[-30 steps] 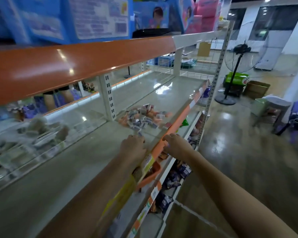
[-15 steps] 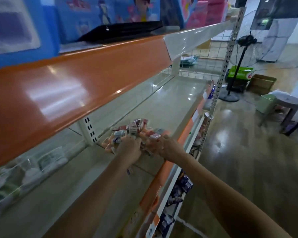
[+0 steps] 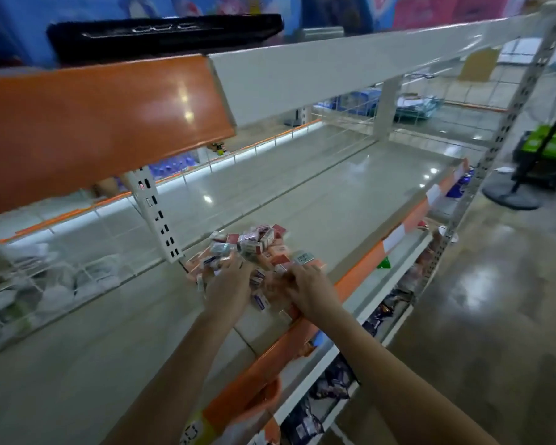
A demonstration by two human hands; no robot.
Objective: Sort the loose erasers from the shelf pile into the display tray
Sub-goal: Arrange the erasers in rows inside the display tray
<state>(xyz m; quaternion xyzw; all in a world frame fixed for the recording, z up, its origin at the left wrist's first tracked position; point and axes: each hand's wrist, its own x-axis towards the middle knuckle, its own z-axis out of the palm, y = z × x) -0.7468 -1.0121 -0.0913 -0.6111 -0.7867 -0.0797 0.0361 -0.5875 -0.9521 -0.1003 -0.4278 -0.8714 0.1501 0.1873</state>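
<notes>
Head view: left hand point(image 3: 227, 289) and right hand point(image 3: 308, 289) both reach into the eraser pile point(image 3: 254, 252) on the shelf point(image 3: 318, 200); whether either grasps anything, I cannot tell. Scooping near the shelf's front edge could knock erasers off. 2 hands, 1 pile; erasers too blurred to count.

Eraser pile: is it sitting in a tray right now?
No. The eraser pile lies loose on the bare shelf, with the left hand and right hand reaching into its near edge.
</notes>
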